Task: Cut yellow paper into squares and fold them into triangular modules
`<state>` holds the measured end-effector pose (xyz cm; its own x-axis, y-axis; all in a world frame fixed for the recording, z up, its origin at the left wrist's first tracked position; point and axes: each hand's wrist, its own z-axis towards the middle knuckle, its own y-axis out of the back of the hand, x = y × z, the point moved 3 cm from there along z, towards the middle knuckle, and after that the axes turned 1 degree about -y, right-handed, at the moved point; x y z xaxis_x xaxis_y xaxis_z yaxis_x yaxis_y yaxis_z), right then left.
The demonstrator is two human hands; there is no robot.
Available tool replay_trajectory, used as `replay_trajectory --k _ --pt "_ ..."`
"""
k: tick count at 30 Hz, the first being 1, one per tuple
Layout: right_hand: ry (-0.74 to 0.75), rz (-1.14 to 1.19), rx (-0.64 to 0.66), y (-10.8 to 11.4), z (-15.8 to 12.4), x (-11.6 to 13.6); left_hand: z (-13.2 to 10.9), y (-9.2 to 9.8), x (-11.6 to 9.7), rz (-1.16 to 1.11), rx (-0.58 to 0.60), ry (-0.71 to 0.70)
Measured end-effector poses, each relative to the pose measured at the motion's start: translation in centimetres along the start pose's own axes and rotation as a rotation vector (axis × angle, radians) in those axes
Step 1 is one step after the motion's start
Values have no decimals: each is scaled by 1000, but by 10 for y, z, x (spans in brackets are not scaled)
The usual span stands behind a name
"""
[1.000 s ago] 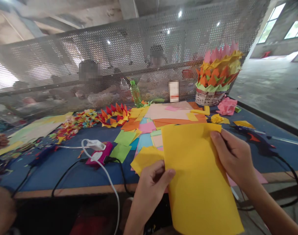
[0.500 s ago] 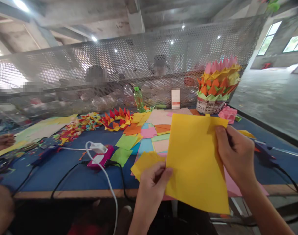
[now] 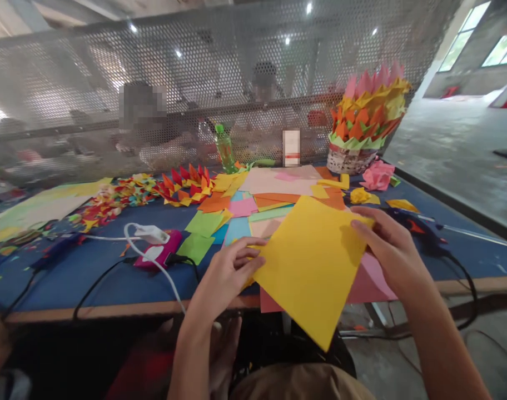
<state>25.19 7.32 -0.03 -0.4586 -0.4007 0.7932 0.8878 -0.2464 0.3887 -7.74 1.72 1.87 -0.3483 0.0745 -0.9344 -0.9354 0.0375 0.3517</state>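
Observation:
A sheet of yellow paper [image 3: 314, 261] is held up over the table's front edge, turned so that one corner points down. My left hand [image 3: 226, 275] pinches its left corner between thumb and fingers. At the upper right corner, my right hand [image 3: 389, 244] grips the sheet, thumb in front and fingers behind. Behind the sheet, overlapping coloured papers lie on the table, among them a pink sheet [image 3: 372, 278] and green squares [image 3: 197, 248]. Part of another yellow piece shows beside my left fingers, mostly hidden.
A magenta power strip [image 3: 159, 255] with a white plug and cables sits to the left. Folded paper flames [image 3: 187, 186] and a tall paper-petalled basket [image 3: 353, 158] stand farther back, near a green bottle [image 3: 224, 150]. A perforated metal screen [image 3: 195, 105] closes off the back; people sit behind it.
The yellow sheet has turned from upright to corner-down. My left hand has shifted up and left to its side corner. The view has tilted downward.

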Motion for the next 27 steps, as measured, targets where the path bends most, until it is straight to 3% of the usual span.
replay_trajectory --k 3,6,10,13,19,22,27 --pt "30 -102 -27 3 -9 -7 11 2 1 155 4 -44" --pt "147 -243 -28 1 -9 2 25 3 2 342 8 -92" --pt "406 -342 254 -20 6 17 35 -2 -2 596 -27 -169" --pt "533 -387 463 -38 16 14 34 -21 -10 749 -43 -235" --pt "604 -476 585 -59 18 -5 34 -77 -10 903 218 -374" --pt "630 -500 580 -63 15 -10 38 -87 -1 953 254 -374" --pt "681 -533 587 -61 12 -13 38 -86 4 990 265 -372"
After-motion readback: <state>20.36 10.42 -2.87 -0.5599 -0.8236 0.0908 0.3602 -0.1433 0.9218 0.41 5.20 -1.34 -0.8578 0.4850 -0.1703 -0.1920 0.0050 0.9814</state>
